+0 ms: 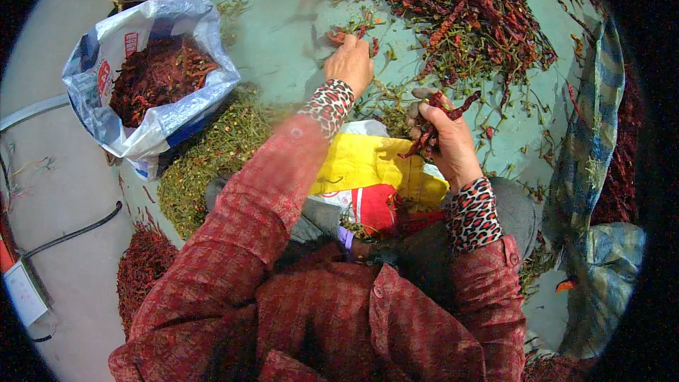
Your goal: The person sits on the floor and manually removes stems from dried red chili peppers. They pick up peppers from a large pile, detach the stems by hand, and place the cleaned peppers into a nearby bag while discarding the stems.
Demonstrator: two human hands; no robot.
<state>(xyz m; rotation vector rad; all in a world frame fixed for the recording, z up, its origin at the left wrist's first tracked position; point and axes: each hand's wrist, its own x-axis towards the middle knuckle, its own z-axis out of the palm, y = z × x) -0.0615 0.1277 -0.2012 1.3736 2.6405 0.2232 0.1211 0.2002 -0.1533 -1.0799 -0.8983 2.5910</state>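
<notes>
My right hand (453, 138), its fingers curled and wearing dark finger coverings, grips several wrinkled dried chili peppers (426, 143) above my lap. My left hand (351, 65) reaches out farther ahead, back of the hand up, with its fingers bent. Red dried chilies (362, 31) stick out on either side of its fingertips, which are mostly hidden. Beyond both hands spreads a large heap of dried chilies with stems (453, 18). Yellow, red and white sacking (357, 159) lies across my lap.
An open white and blue woven sack (212, 78) holding dried chilies stands at left. Beside it lies a pile of greenish stems (205, 170). A smaller red heap (145, 262) is nearer me. Another woven sack (590, 141) stands at right. A black cable (78, 230) bends at far left.
</notes>
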